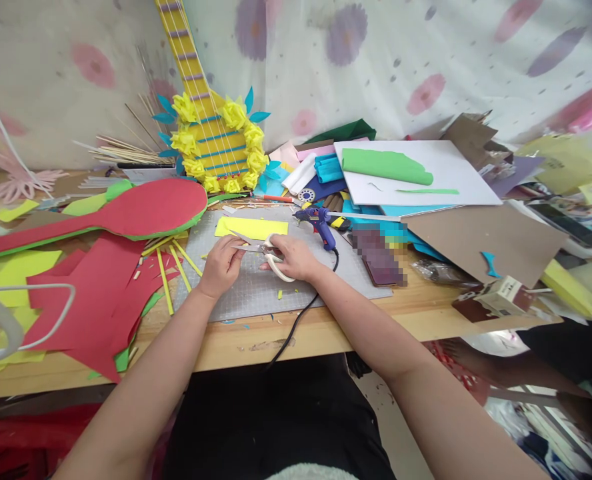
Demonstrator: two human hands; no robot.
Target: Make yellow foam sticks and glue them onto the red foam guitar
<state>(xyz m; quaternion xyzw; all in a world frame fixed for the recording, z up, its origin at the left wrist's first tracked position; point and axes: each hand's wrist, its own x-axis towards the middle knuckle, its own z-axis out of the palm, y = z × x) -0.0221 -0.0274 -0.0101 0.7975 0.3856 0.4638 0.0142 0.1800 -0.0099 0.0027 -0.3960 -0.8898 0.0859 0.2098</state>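
Observation:
My right hand [300, 257] is closed round the white handles of a pair of scissors [279, 269]. The blades stand apart and point left, toward my left hand [221, 265]. That hand is pinched shut at the blade tips, and whatever its fingers hold is too small to make out. Just behind the blades, a strip of yellow paper [261, 228] lies on the grey cutting mat [246, 293]. A purple glue gun [321, 223] rests on the mat beyond my right hand, and its black cord runs over the table's front edge.
A flower-trimmed yellow paper guitar [216, 143] leans against the back curtain. To the left lie a red paddle-shaped cutout [151, 207], red sheets [91, 293] and yellow strips [165, 280]. On the right are a phone [379, 257], brown cardboard [481, 233] and a white board [421, 193].

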